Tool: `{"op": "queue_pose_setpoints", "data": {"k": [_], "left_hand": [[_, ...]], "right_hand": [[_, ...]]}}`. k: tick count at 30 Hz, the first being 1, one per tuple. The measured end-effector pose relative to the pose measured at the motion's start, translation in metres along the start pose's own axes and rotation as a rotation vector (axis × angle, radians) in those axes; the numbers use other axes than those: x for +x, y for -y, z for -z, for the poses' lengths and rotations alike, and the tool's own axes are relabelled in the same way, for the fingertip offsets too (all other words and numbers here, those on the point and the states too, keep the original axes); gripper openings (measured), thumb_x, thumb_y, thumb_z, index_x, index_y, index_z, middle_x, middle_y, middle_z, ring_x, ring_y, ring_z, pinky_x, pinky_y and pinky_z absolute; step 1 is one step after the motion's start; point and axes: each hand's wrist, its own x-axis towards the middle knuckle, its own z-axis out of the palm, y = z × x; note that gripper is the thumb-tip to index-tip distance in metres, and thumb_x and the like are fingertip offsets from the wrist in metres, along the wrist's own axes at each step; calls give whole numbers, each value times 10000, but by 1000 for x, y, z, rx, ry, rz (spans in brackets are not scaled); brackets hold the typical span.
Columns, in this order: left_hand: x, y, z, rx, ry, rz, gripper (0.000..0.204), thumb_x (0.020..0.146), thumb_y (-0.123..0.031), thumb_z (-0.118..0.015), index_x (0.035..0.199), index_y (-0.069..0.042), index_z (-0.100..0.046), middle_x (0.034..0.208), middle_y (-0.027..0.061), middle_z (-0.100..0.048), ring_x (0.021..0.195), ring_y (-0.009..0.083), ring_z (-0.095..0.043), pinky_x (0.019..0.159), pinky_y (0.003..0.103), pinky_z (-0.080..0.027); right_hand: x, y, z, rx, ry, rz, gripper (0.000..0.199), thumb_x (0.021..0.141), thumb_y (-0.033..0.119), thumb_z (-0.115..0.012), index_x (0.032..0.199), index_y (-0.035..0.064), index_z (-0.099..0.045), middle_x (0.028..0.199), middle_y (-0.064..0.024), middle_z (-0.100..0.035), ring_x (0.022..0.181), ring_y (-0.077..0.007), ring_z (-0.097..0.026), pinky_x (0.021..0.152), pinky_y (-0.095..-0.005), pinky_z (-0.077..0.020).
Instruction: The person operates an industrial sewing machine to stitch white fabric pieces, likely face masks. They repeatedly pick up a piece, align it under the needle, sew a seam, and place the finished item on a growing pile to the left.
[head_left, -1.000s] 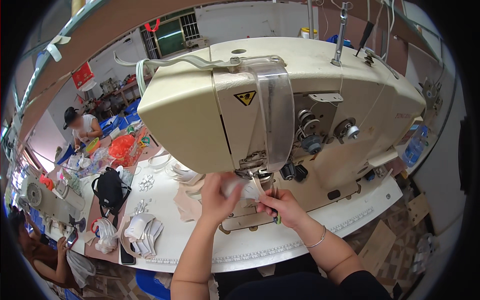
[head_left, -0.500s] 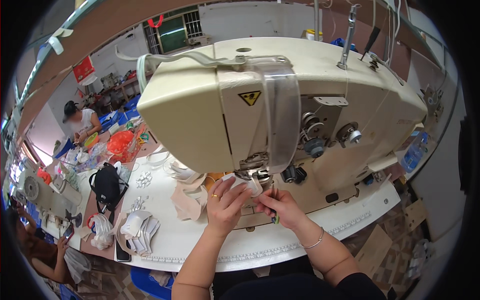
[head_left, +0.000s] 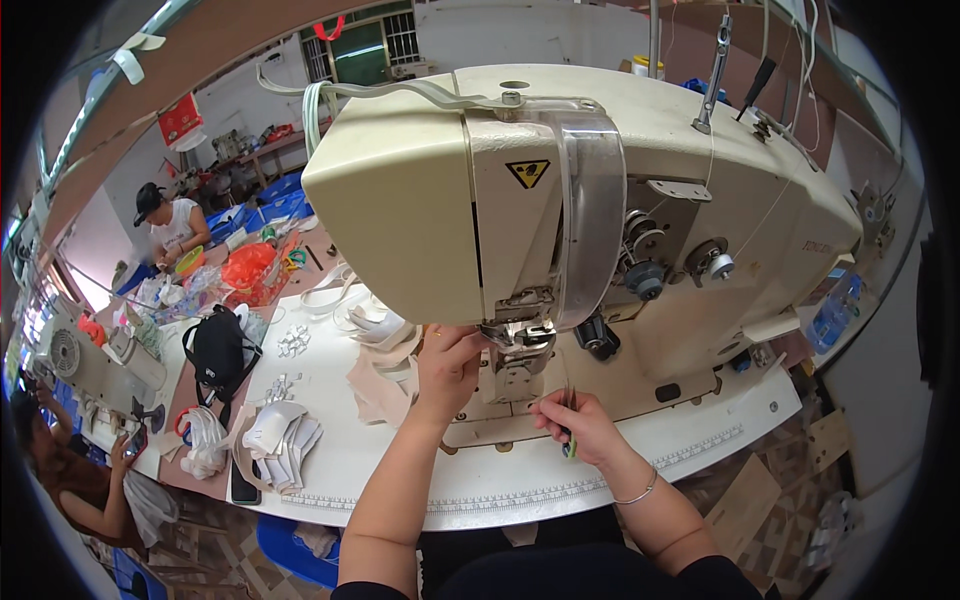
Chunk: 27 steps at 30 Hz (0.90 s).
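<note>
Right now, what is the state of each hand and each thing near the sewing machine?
Left hand: raised, fingers under the machine head.
Right hand: closed on a small green-handled tool.
Sewing machine: upright on the white table.
Beige cut pieces: piled loosely.
Black bag: standing, closed.

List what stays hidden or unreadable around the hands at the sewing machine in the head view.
- Needle and presser foot: hidden behind the sewing machine head and the left hand.
- Left hand fingers: tucked under the machine head, so what they touch cannot be told.
- Thin green-tipped tool in the right hand: too small to identify.
- Workpiece under the needle: covered by both hands.
- Stack of white pieces: warped by the fisheye, so its details are unclear.
</note>
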Motion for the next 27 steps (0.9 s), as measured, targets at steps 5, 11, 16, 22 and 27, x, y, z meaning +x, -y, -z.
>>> {"op": "queue_pose_setpoints", "data": {"k": [5, 11, 16, 22, 27], "left_hand": [[-2, 4, -5, -37, -38, 41, 190, 632, 100, -604, 747, -51, -596, 760, 63, -570, 699, 237, -534, 616, 304, -422], [-1, -6, 5, 149, -3, -53, 201, 627, 56, -593, 771, -83, -609, 779, 16, -571, 746, 195, -527, 735, 344, -366], [0, -67, 19, 501, 155, 10, 251, 638, -18, -593, 870, -105, -629, 801, -18, -572, 772, 170, -525, 812, 383, -292], [-3, -69, 12, 468, 122, 102, 222, 662, -36, -610, 879, -83, -624, 830, 28, -571, 776, 208, -532, 805, 376, -312], [-15, -43, 8, -152, 74, 484, 211, 754, -104, -594, 955, -39, -590, 845, 60, -575, 809, 197, -549, 753, 323, -404]], "right_hand": [[-2, -5, 3, 2, -2, -13, 179, 840, 171, -555, 860, -4, -588, 710, -35, -579, 509, -31, -405, 452, -164, -318], [-5, -8, 2, 16, -15, -32, 180, 829, 176, -574, 866, 0, -583, 713, -40, -581, 502, -35, -400, 448, -168, -311], [-5, -14, 8, 14, -49, -51, 189, 822, 178, -583, 875, -3, -575, 715, -36, -577, 499, -34, -390, 446, -170, -297], [-4, -12, 6, 9, -37, -53, 188, 823, 179, -578, 871, -3, -571, 720, -32, -576, 503, -33, -387, 449, -171, -295], [-2, -16, 6, -4, -31, -50, 186, 828, 191, -572, 872, 10, -573, 729, -23, -576, 524, -31, -389, 468, -168, -310]]}}
